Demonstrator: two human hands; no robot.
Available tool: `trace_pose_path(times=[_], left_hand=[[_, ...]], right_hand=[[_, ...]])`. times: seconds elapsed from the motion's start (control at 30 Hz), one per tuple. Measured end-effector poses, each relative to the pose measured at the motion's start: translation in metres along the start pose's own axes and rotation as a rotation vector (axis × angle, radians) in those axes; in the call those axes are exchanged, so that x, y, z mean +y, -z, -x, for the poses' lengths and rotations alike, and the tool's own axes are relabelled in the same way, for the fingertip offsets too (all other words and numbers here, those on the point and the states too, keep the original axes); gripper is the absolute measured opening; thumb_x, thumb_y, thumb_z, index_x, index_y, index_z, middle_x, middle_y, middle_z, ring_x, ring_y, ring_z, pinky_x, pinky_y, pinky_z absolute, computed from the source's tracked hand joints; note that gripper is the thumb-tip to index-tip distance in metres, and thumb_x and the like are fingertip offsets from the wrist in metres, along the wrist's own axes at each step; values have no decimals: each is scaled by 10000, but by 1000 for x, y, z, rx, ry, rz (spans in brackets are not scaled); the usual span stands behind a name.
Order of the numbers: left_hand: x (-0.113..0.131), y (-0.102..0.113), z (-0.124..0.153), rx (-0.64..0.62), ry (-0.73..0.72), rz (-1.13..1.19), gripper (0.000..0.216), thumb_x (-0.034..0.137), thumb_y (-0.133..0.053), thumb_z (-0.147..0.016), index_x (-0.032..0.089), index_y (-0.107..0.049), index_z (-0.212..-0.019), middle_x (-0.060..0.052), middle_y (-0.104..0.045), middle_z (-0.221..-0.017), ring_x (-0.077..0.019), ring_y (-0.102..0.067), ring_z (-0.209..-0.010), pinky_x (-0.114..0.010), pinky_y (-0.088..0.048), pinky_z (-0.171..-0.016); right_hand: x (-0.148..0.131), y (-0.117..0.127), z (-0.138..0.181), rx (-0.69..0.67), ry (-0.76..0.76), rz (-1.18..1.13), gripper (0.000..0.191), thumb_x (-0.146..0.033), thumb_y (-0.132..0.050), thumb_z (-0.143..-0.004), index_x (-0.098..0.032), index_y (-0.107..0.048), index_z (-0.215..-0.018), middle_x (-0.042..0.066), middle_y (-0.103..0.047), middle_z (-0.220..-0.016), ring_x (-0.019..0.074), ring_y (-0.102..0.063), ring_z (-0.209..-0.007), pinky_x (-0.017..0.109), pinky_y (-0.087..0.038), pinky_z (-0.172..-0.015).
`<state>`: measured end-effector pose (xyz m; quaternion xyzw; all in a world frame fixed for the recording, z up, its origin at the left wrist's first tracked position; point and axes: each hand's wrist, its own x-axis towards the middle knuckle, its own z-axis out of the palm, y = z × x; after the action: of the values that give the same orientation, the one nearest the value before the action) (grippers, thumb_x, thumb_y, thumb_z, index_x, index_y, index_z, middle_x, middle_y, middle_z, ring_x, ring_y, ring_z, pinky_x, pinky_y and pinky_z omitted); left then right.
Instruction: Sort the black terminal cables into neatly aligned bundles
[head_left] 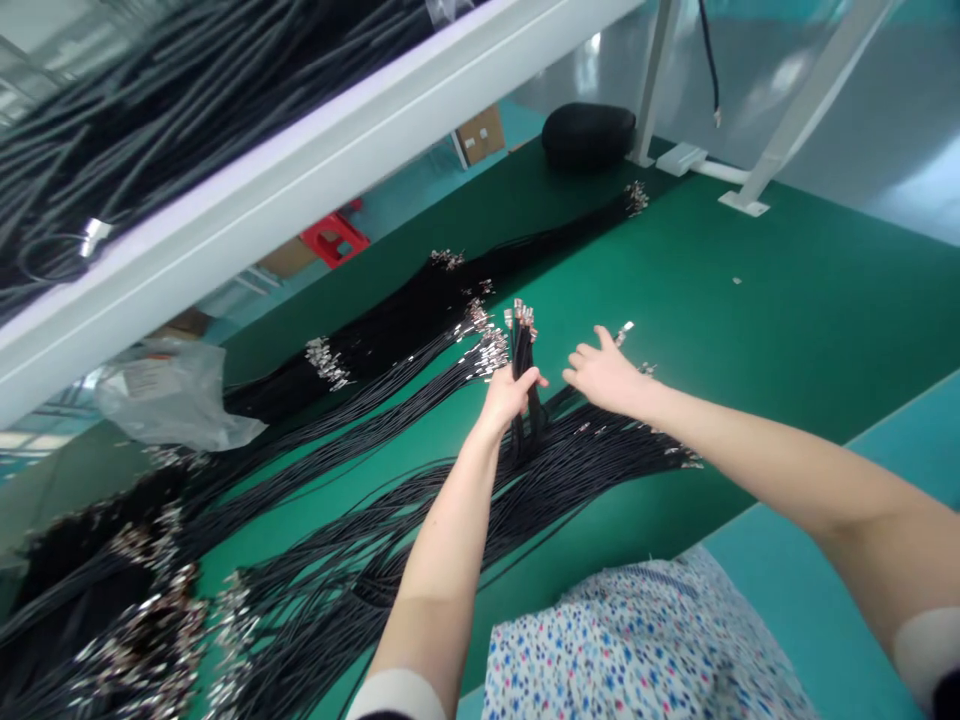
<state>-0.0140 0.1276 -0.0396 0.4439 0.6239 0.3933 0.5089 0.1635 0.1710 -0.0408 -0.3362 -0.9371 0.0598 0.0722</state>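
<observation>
My left hand (513,392) is closed around an upright bundle of black cables (523,345), whose metal terminals stick up above the fist. Just to the right, my right hand (606,378) hovers over the pile with thumb and bent fingers apart. A single cable terminal (627,328) shows past its thumb; whether the fingers touch that cable is hard to see. Below both hands a broad spread of loose black cables (555,490) lies on the green table mat (750,320), its terminal ends fanned out at the right and lower left.
More cable bundles (405,325) lie along the back of the table. A white shelf beam (322,150) crosses above, loaded with cables (187,90). A clear plastic bag (180,395) sits at left, a black pouch-like object (587,135) at the back near a metal post (657,80).
</observation>
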Motion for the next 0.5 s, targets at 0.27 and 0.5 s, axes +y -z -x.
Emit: trace_pose_path(times=[0.27,0.5], left_hand=[[-18,-14,-3,-131,-41,32,320,472,-600,-714,175,-483,-706,90,-358,-374,-65,-327,-325,-194,-268,-394],[-10,-13,2,71,-298,-264,117,262,-644,-661,160,-614,-710,2,-589,-645,-122,-517,-605,-235,-396,-634]], right_hand=[[-19,15,-3,199,24,8,292,-108,-382,-825,-205,-649,-755,71,-609,-710,243,-463,-906,582,-78,-1023],[-18,23,-5,232,-144,0,195,-194,-498,-742,-175,-601,-907,99,-633,-857,276,-473,-970,597,-125,-982]])
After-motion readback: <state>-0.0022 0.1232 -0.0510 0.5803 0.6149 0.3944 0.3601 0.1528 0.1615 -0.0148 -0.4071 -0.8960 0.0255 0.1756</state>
